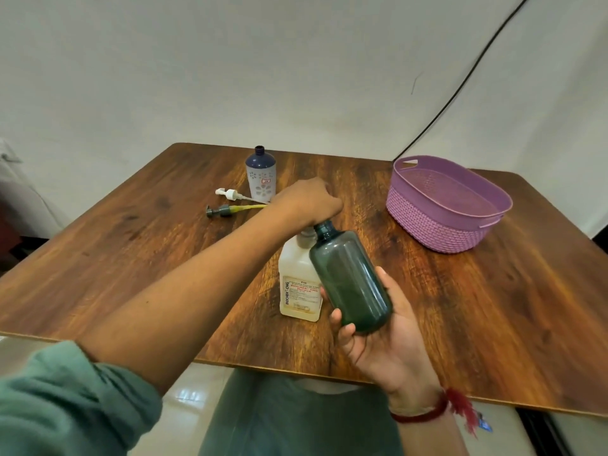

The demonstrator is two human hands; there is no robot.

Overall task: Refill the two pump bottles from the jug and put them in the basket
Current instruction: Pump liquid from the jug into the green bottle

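My right hand point(378, 327) holds a dark green translucent bottle point(348, 278) above the table, tilted, its open neck pointing up and away from me. Behind it stands the white jug point(297, 287) with a printed label. My left hand point(309, 200) reaches over the jug's top with its fingers curled down around the cap area, which is hidden. A second bottle point(260, 172), white with a dark blue top and flower print, stands open at the back. Two pump heads lie beside it: a white one point(230, 194) and a dark one with a yellow tube point(220, 210).
An empty purple woven-look basket point(437, 225) sits on the right side of the wooden table point(131, 251). A black cable point(460, 90) runs down the white backdrop behind it. The near table edge lies just in front of my lap.
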